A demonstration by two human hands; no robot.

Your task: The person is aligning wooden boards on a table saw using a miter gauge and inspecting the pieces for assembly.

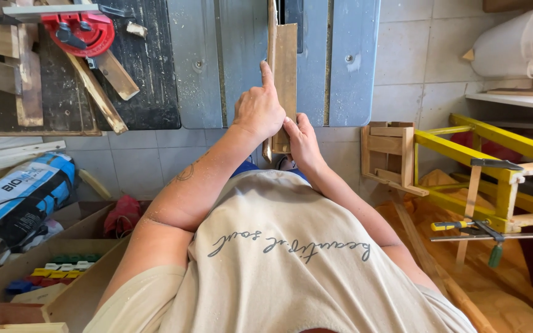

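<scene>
1. The blue-grey saw counter [242,68] fills the top of my view, with tiled floor below it and my shirt in the foreground.
2. On it lies the wooden board [286,80], long and narrow, running away from me beside the slot in the counter; its near end hangs off the counter's front edge. As I judge it, most of the board's length lies on the counter already and only the near end remains off it; I cannot tell whether any cut has been made.
3. My left hand [257,111] lies on the board's left side, palm down, forefinger stretched forward along the edge, the other fingers curled against the wood and pressing it.
4. My right hand [302,142] grips the board's near end from the right, thumb on top, fingers wrapped under.
5. Both forearms angle inward to meet at the board, elbows spread wide.
6. Off to the right stands a small wooden crate [388,154].
</scene>
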